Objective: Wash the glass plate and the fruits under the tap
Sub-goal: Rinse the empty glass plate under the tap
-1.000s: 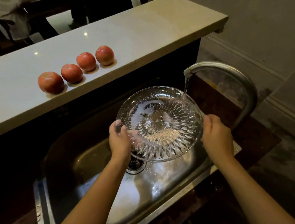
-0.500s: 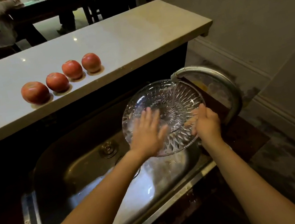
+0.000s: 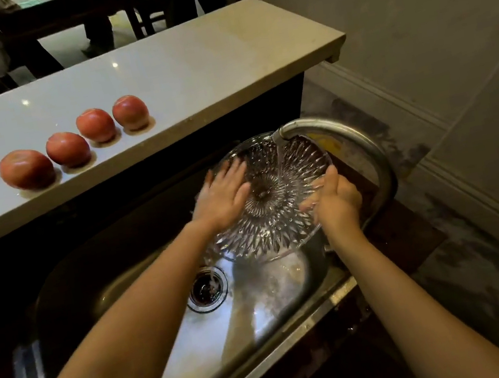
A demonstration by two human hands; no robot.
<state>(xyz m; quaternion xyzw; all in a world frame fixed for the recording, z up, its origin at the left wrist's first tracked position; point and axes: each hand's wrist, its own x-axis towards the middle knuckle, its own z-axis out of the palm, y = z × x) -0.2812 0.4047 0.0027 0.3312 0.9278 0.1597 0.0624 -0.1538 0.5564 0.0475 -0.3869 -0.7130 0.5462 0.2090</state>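
1. Rinsing step, head view: plate (image 3: 279,216) is being held tilted over the sink (image 3: 261,303), right under the tap (image 3: 349,138) spout. The stream (image 3: 280,163) is landing on its inner face and running down toward the drain (image 3: 206,288).
2. Left hand (image 3: 223,198) is lying flat on the plate's left inner face with fingers straight and spread. It's pressing or rubbing, I'm judging, and not grasping anything.
3. Right hand (image 3: 336,198) is clamping the plate's right rim, fingers curled round the edge. As far as I can tell, it's carrying the whole plate alone.
4. Fruits (image 3: 96,125): four red ones are sitting in a row on the counter (image 3: 186,66) behind the sink, well apart from the water. I'm reading the task as early: plate wash is under way and the fruits are pending.
5. Risk: wet glass is hanging on a one-hand rim grip, and the left hand's pressing is loading that grip. The plate could be slipping out and hitting the steel.
6. Risk: the plate's top rim is sitting just beside the metal spout. Lifting or tilting further could be knocking glass on it and chipping it.
7. Risk: the round fruits are lying near the counter's front edge. A bump while reaching could be sending one into the sink.
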